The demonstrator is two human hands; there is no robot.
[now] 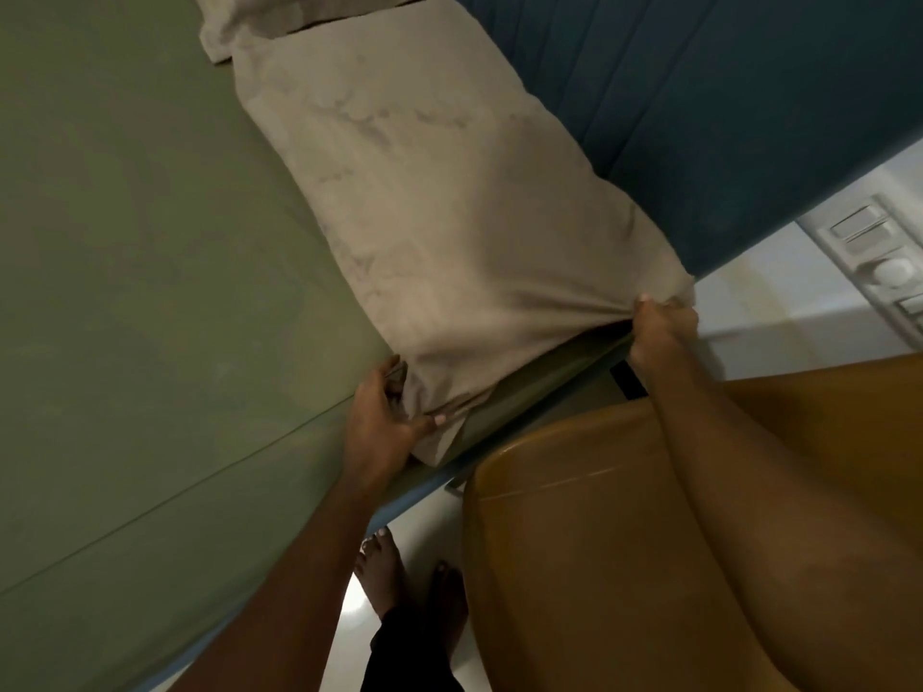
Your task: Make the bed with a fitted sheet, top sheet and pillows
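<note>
Pillow (449,232) spans frame centre; left hand (384,417) and right hand (659,327) pinch its lower corners

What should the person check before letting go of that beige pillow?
1. Left hand grips a near corner of the pillow: ok.
2. Right hand grips its other near corner: ok.
3. Pillow lies along the blue headboard: ok.
4. Green sheet smooth beside it: ok.
5. Pillow wholly on the sheet: not ok, its near corner overhangs the edge.
6. Second pillow aligned: cannot tell, mostly out of frame.
</note>
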